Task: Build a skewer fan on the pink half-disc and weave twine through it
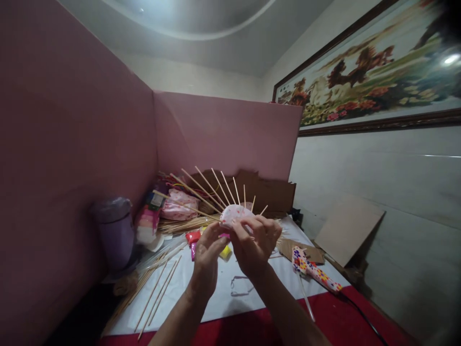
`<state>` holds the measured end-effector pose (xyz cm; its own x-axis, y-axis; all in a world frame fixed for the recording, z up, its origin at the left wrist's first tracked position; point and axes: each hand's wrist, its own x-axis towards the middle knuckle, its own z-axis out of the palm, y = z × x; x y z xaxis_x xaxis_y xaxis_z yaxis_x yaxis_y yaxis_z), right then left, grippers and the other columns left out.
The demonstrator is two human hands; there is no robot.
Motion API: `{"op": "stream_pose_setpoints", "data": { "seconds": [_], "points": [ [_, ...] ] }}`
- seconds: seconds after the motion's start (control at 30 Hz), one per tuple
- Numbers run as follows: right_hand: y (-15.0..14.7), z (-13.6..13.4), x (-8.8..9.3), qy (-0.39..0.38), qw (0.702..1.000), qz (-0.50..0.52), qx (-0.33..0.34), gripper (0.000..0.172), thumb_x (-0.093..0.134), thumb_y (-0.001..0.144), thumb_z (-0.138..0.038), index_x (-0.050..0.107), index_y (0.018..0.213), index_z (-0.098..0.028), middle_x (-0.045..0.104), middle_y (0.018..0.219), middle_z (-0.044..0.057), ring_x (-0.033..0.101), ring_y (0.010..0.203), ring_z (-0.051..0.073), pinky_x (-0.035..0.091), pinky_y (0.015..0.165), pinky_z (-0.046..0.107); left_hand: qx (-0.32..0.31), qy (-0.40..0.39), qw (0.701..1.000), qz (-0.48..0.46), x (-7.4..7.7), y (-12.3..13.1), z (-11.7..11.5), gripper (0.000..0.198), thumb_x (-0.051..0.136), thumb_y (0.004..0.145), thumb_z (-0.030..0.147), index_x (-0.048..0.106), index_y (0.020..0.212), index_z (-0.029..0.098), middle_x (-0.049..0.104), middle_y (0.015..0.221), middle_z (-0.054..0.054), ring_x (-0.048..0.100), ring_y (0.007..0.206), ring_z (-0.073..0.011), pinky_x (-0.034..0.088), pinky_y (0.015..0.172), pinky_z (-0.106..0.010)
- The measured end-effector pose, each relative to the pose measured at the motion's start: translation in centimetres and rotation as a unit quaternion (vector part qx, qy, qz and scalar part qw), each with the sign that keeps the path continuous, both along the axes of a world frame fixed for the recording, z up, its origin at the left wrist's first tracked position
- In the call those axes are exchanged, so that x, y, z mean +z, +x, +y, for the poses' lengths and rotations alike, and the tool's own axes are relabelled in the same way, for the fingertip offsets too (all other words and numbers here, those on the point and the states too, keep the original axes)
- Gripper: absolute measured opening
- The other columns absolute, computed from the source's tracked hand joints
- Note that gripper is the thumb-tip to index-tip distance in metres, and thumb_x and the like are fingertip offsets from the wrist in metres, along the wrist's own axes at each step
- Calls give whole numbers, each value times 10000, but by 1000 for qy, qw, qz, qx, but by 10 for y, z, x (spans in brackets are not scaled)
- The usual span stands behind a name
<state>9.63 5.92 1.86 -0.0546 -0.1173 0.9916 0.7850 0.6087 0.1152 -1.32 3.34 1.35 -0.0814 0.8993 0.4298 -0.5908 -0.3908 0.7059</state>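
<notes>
Sticks [236, 191] fanning out around a pink-patterned disc [233, 214], up in my hands over a white sheet [220, 300].
My right hand [254, 242] has the disc pinched at its lower edge; my left hand [208, 257] is curled at its lower left side, can't tell if it's really gripping. Loose sticks [164, 290] lie to the left, flowery glue gun [313, 272] off right, red packet [193, 236] just past my left hand.

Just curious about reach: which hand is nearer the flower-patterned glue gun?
The right hand. It is raised, to the left of the glue gun; the left hand is farther left.
</notes>
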Motion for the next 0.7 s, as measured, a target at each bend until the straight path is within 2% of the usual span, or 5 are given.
{"op": "stream_pose_setpoints", "data": {
  "seconds": [0.17,0.23,0.47,0.6,0.7],
  "points": [
    [2,6,-16,34,999,-18,-15,171,640,808,-181,683,938,-284,689,869,18,585,885,197,354,845,404,27,-58,998,-17,-13,8,0,99,715,700,212,694,789,172,681,788,-5,618,786,-139,449,756,-229],
    [4,8,-19,60,998,-14,-10,152,620,823,-175,698,914,-269,688,855,20,585,868,195,362,825,400,42,-71,996,-45,-17,14,-1,107,727,693,240,694,772,177,676,773,9,613,766,-124,451,744,-222],
    [7,11,-26,63,997,-41,4,169,660,787,-141,699,920,-238,683,874,30,574,881,188,380,828,388,28,-80,992,-96,-16,26,-5,128,712,718,275,699,757,154,703,799,-16,633,788,-132,469,757,-240],
    [2,7,-32,34,996,-72,35,221,595,803,-92,685,955,-225,671,965,66,555,952,207,383,881,418,35,-66,988,-136,-13,18,2,127,714,704,258,693,746,140,694,756,-15,627,718,-120,486,729,-248],
    [-9,-2,-40,24,990,-82,115,95,622,802,-151,671,858,-209,659,855,54,552,895,197,408,850,384,52,-51,985,-155,-8,9,6,164,709,704,298,675,719,138,669,669,-3,606,612,-106,485,638,-231]
  ]
}}
